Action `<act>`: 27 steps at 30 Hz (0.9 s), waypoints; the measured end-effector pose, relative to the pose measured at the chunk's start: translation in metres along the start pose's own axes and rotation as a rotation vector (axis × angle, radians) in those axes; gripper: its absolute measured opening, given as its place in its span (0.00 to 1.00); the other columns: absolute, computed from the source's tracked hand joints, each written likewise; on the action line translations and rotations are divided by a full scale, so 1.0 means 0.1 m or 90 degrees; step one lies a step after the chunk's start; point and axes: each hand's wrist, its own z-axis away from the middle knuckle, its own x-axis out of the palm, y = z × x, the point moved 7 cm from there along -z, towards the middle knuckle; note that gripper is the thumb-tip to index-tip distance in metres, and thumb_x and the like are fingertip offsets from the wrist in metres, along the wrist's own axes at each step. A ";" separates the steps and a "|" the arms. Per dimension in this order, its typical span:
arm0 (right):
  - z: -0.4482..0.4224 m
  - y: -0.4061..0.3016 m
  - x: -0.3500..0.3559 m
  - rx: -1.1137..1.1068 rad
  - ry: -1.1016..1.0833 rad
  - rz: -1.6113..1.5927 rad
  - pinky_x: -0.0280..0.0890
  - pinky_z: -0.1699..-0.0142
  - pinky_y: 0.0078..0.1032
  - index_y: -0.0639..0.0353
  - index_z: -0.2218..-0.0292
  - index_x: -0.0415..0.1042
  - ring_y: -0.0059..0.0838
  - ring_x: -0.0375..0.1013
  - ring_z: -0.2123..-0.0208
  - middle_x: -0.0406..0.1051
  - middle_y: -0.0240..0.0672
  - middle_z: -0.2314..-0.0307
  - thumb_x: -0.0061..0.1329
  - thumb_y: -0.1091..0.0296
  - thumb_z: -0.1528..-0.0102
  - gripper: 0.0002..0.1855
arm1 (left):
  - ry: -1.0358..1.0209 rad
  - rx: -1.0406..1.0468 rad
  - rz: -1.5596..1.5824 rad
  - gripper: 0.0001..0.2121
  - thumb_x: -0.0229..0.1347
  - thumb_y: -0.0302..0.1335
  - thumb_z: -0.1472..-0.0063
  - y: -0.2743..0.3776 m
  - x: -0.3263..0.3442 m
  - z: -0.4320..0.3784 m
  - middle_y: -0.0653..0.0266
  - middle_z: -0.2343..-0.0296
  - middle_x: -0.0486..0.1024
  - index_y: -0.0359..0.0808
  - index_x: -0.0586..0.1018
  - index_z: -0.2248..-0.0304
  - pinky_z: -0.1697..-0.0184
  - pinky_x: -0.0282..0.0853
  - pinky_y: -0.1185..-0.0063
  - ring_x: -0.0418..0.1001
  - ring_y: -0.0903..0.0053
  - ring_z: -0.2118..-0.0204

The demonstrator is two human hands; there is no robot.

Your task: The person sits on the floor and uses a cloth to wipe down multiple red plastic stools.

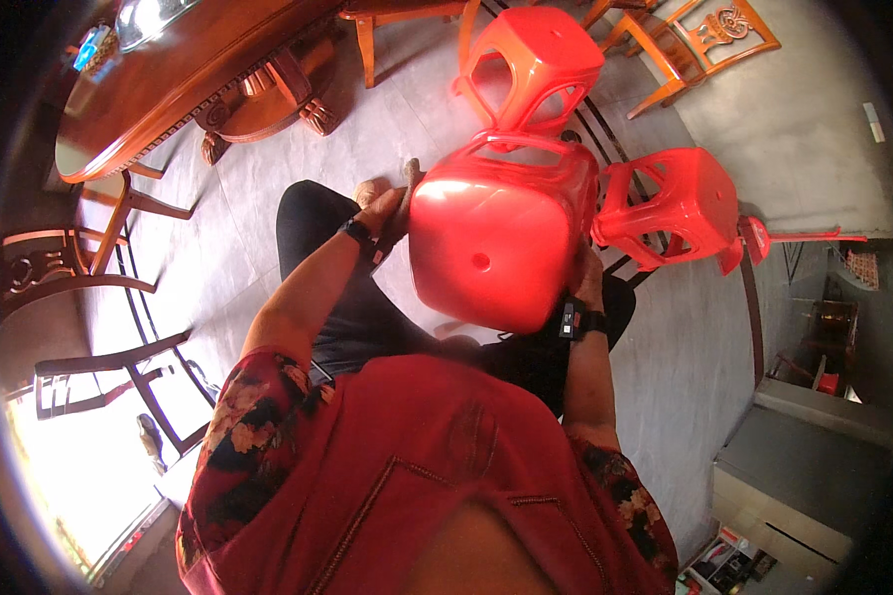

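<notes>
A red plastic stool (491, 245) is in front of me between my knees, its glossy seat with a small centre hole turned up toward me. My right hand (586, 277) grips the stool's right side, its fingers partly hidden behind the edge. At the left side, my left hand (383, 214) holds a dark, crumpled cloth (403, 212) against or close beside the stool; contact is hard to tell. Two more red plastic stools, one beyond it (536, 67) and one to its right (673, 204), lie close by.
An oval carved wooden table (156, 97) stands at upper left. Wooden chairs are at the left (74, 271), lower left (141, 372) and upper right (703, 44). A red long-handled tool (759, 239) lies beyond the right stool. A grey step (804, 454) is at lower right.
</notes>
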 end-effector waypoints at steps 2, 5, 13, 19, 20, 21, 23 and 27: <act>0.06 -0.06 0.07 -0.028 -0.028 0.120 0.65 0.52 0.25 0.63 0.53 0.69 0.27 0.71 0.58 0.71 0.34 0.57 0.47 0.54 0.41 0.22 | 0.011 0.017 0.123 0.22 0.49 0.42 0.41 -0.07 -0.06 0.02 0.56 0.73 0.74 0.36 0.70 0.52 0.64 0.68 0.77 0.72 0.73 0.69; 0.03 -0.04 0.23 -0.048 -0.063 0.106 0.64 0.51 0.28 0.61 0.52 0.68 0.28 0.70 0.57 0.70 0.33 0.56 0.45 0.54 0.40 0.22 | 0.089 0.120 0.391 0.24 0.44 0.50 0.38 -0.07 -0.13 0.10 0.65 0.70 0.75 0.35 0.75 0.60 0.67 0.67 0.80 0.71 0.80 0.70; -0.12 0.47 0.18 0.166 -0.060 -0.080 0.66 0.52 0.28 0.62 0.50 0.67 0.30 0.70 0.57 0.70 0.34 0.55 0.35 0.57 0.36 0.21 | 0.231 0.012 0.191 0.22 0.51 0.46 0.41 1.14 0.42 1.10 0.67 0.70 0.77 0.34 0.77 0.59 0.69 0.69 0.78 0.73 0.79 0.72; -0.17 0.60 0.30 0.349 0.025 -0.050 0.66 0.53 0.34 0.58 0.48 0.65 0.36 0.70 0.56 0.69 0.38 0.54 0.38 0.42 0.41 0.31 | 0.275 0.129 -0.002 0.17 0.48 0.37 0.38 1.06 0.17 0.96 0.61 0.68 0.78 0.32 0.77 0.58 0.65 0.69 0.79 0.75 0.77 0.69; -0.11 0.55 0.42 0.368 0.038 -0.108 0.66 0.54 0.36 0.57 0.48 0.64 0.37 0.70 0.56 0.69 0.38 0.54 0.39 0.39 0.42 0.33 | 0.302 0.118 -0.084 0.17 0.48 0.36 0.38 0.98 0.09 0.88 0.60 0.68 0.78 0.32 0.78 0.59 0.64 0.69 0.79 0.75 0.77 0.69; -0.12 0.56 0.42 0.364 0.015 -0.109 0.66 0.53 0.38 0.56 0.47 0.63 0.39 0.69 0.55 0.68 0.38 0.53 0.39 0.37 0.43 0.34 | 0.313 0.147 -0.129 0.16 0.49 0.36 0.39 0.98 0.07 0.84 0.61 0.67 0.78 0.32 0.78 0.59 0.63 0.69 0.79 0.75 0.76 0.68; -0.21 0.64 0.40 0.360 -0.034 -0.110 0.64 0.52 0.42 0.54 0.45 0.62 0.42 0.68 0.54 0.67 0.39 0.52 0.39 0.34 0.45 0.38 | 0.320 0.187 -0.218 0.16 0.50 0.35 0.40 0.94 0.00 0.82 0.61 0.67 0.78 0.31 0.78 0.59 0.61 0.69 0.79 0.75 0.76 0.67; -0.60 1.04 -0.20 0.361 0.073 0.047 0.67 0.56 0.40 0.53 0.57 0.69 0.34 0.70 0.60 0.71 0.33 0.61 0.35 0.37 0.42 0.28 | 0.295 0.141 0.034 0.14 0.51 0.33 0.41 0.84 0.08 0.74 0.62 0.67 0.77 0.32 0.78 0.59 0.63 0.69 0.79 0.74 0.78 0.67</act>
